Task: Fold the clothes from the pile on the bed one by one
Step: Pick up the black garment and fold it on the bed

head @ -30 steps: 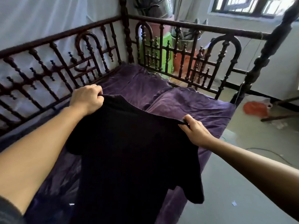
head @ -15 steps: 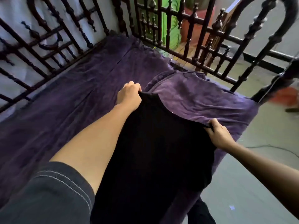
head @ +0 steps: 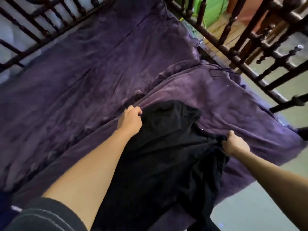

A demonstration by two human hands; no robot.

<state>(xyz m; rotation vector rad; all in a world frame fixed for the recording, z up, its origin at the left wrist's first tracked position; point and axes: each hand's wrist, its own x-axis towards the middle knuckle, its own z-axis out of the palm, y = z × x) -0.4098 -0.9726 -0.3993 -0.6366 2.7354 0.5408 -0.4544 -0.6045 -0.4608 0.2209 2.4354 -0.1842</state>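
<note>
One black garment [head: 166, 147] on purple bedcover [head: 83, 80], left hand [head: 130, 120] and right hand [head: 235, 144] each gripping it

The black shirt [head: 166, 147] has come down onto the bed [head: 83, 97].

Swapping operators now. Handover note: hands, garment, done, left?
Left hand grips the far left corner of the black fabric garment. Right hand pinches its far right corner.
The garment lies rumpled on the purple velvety bedspread, its near end seemingly draped over the bed's edge.
Done: garment brought onto the bed, not yet flat or folded.
Left: smooth it, fold it, then the others; no pile is in view.
</note>
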